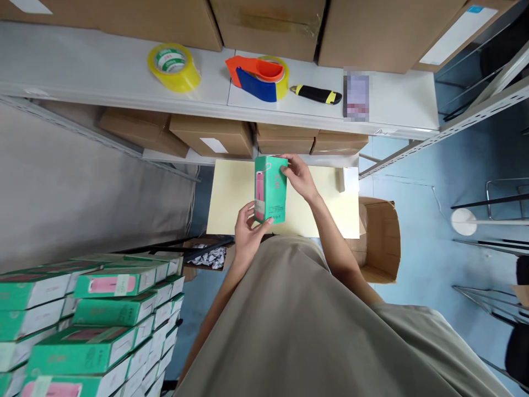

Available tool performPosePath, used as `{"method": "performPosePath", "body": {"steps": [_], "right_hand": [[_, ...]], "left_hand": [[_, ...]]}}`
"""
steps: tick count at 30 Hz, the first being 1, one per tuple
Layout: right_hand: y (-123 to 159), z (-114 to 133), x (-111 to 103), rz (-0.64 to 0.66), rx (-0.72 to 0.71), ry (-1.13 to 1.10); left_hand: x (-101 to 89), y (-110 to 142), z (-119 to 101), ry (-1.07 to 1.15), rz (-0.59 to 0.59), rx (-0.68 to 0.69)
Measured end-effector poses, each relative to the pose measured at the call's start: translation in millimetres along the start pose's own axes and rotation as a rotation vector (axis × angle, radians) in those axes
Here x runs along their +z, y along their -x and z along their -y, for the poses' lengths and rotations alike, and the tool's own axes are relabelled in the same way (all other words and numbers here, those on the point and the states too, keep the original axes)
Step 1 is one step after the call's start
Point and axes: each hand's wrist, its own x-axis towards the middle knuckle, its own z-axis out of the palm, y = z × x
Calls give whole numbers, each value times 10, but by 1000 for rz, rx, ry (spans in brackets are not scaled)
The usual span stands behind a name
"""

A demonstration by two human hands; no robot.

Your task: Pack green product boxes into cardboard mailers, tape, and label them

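Between both hands I hold a green box (275, 190) with a pink bottle-like picture on its side, raised over a pale yellow tabletop (229, 193). My left hand (250, 230) grips its lower left corner, thumb along the bottom edge. At the upper right corner, my right hand (300, 175) is closed on the box, with the thumb on the green face. A small white box (349, 180) stands at the right end of the tabletop.
Stacked green boxes (107, 314) fill the lower left. The shelf (103, 66) ahead bears a yellow tape roll (176, 67), a tape dispenser (258, 77) and a utility knife (316, 94). An open cardboard box (382, 242) stands right of the table.
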Motion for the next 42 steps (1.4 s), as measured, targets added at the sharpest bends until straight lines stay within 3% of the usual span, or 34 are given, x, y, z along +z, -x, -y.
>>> {"method": "performPosePath", "body": {"steps": [4,7,14,18,24,28,31,34,38,42], "right_hand": [[41,64,119,-49,25,57],[63,112,209,-108,8,91],[25,77,189,-142,-21,-30],[29,63,192,-105,-32,-24],[34,101,195,-37,-32,-1],[47,49,253,-93,-1,79],[61,4,298,-172,16,103],[80,-7,289,-202,-12,53],[135,6,252,-173,16,-43],[162,30,226,-145,27,-60]], "left_hand": [[108,37,-43,-141,-100,117],[112,49,-89,-135,-99,142],[-140,-27,-84,177,124,-159],[-185,-38,-14,243,155,-210],[-110,-32,26,138,52,-58],[-23,14,1,-86,-90,128],[-10,51,-2,-142,-109,185],[-95,46,7,29,-36,48],[-250,-3,3,204,169,-233],[-261,-10,-12,229,261,-290]]}}
